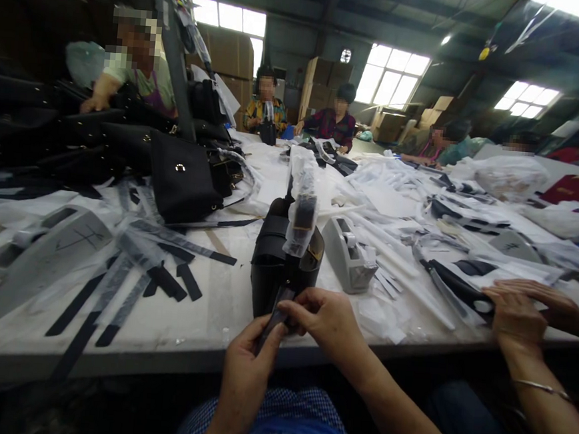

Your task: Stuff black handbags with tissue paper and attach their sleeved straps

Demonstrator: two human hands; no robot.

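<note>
A black handbag (270, 242) stands upright at the table's front edge, straight ahead of me. Its raised strap (302, 208) is partly wrapped in clear and white plastic. Below the bag's near side, my left hand (254, 355) is closed around a narrow black strap end (271, 326), thumb on top. My right hand (322, 320) pinches the upper part of the same strap end between thumb and fingers. Just right of the bag sits a grey tape dispenser (349, 255).
Black bags (182, 175) are piled at the left. Loose black strips (169, 278) and another tape dispenser (45, 258) lie nearer. White wrapping (392, 185) covers much of the table. At right, a co-worker's hands (522, 312) touch a black strap; several people sit or stand beyond.
</note>
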